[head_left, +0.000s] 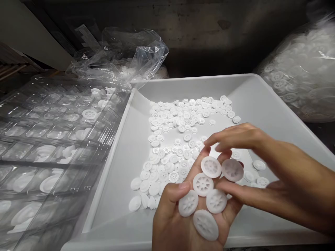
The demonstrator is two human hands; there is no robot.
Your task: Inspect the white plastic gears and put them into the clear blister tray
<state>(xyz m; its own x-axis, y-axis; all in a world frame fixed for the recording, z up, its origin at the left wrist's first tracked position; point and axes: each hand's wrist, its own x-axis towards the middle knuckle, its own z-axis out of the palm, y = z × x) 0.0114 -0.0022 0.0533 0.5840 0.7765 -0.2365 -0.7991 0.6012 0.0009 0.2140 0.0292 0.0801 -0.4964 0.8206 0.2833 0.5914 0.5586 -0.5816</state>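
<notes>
My left hand (180, 223) is palm up at the bottom, cradling several round white plastic gear wheels (203, 184) with spoked centres. Its thumb rests at the edge of the nearest wheels. Over its fingers reaches my right hand (251, 157), thumb and fingers spread apart in a C shape. One shaded wheel (232, 170) sits in that gap, close to the right thumb; whether the right hand touches it, I cannot tell. Beneath both hands, many loose white wheels (172, 118) lie scattered and heaped in a large pale grey tray (115, 167).
Clear plastic blister trays (60, 130) stand at the left, some pockets holding white parts. A crumpled clear bag (146, 55) with white parts lies behind the grey tray. At the right bulges a big clear bag of white wheels (300, 69). A dark wall (209, 31) rises behind.
</notes>
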